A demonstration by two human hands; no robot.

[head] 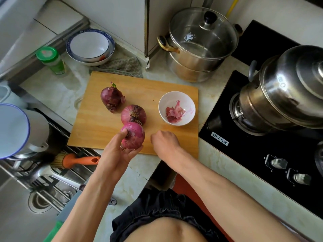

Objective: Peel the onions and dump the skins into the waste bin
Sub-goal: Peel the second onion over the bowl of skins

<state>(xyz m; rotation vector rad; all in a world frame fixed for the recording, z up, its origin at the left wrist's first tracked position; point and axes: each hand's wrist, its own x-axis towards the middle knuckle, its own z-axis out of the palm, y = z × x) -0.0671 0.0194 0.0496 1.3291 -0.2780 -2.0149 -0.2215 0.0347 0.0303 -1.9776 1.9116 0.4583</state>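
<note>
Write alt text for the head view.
A person's left hand grips a pink peeled onion over a wooden cutting board; the right hand hovers beside it, near a white bowl of skins.

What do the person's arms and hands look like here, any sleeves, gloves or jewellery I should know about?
Both forearms are bare up to the frame edge, with no sleeves showing. The left hand and right hand wear no gloves, and no watch or bracelet shows on either wrist. Whether there is a ring cannot be told. Dark gathered fabric shows at the waist.
</note>
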